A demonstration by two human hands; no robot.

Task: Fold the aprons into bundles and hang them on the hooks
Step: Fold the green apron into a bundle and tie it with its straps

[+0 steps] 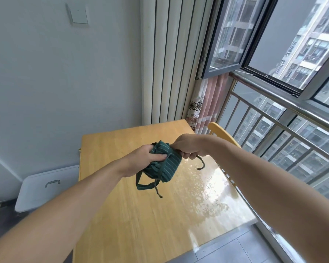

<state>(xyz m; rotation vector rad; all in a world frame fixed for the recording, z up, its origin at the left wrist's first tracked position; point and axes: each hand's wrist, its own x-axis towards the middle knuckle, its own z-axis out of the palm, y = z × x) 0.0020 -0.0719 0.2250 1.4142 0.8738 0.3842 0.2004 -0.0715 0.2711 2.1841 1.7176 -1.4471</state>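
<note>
Both forearms reach forward from the bottom corners and meet above the wooden table (141, 215), where a green striped apron (164, 165), rolled into a tight bundle, is held in the air over the far half of the tabletop. The left hand (147, 158) comes in from the left side of the bundle, wrist bent slightly, its fingers curled round the upper left of the cloth with the thumb pressed onto the striped fabric. The right hand (191, 147) arrives from the right, knuckles up, its fingers closed in a fist over a thin strap (201, 163) at the bundle's upper right end; the loose end of that strap droops below the fist toward the table. A wider loop and another thin tie (157, 187) hang from the underside of the bundle, clear of the tabletop. Beyond the table's far right corner stands a yellow chair (221, 132) by the window railing, and a white lidded bin (46, 186) sits on the floor left of the table.
</note>
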